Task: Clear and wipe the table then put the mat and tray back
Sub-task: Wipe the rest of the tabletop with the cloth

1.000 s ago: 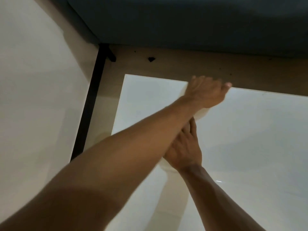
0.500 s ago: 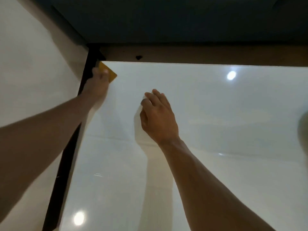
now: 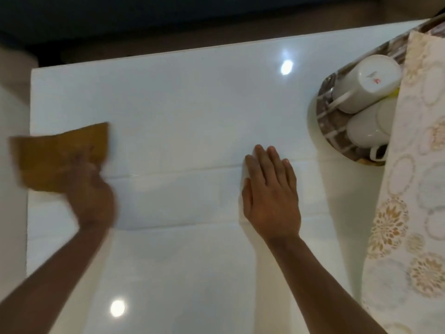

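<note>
Cloth [image 3: 60, 155] at table [image 3: 192, 104] left edge; tray [image 3: 337, 138] with mugs [image 3: 368, 85] right.

Both of your arms come into the frame bare, with no sleeve showing anywhere along them. Your left forearm [image 3: 48, 280] enters from the lower left corner and your right forearm [image 3: 320, 280] from the bottom edge, right of centre. Your left hand [image 3: 92, 191], at the left of the frame, is smeared by motion blur, so its details cannot be made out. Your right hand [image 3: 271, 196], near centre, shows no ring, watch or band, and its nails look short and plain.
</note>
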